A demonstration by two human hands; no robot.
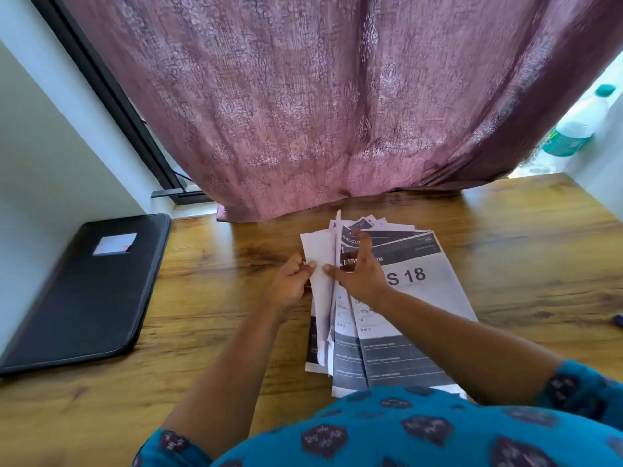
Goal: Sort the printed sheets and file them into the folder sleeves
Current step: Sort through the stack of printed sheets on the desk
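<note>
A fanned stack of printed sheets lies on the wooden table, the top one reading "18" in large type. My left hand pinches the left edge of a white sheet lifted from the pile. My right hand rests on the stack with its thumb against that same sheet and its fingers spread over the dark headers. A closed black folder with a white label lies flat at the table's left end, apart from both hands.
A mauve patterned curtain hangs down to the table's far edge. A plastic bottle with a teal cap stands at the back right. A white wall runs along the left. A small dark object shows at the right edge.
</note>
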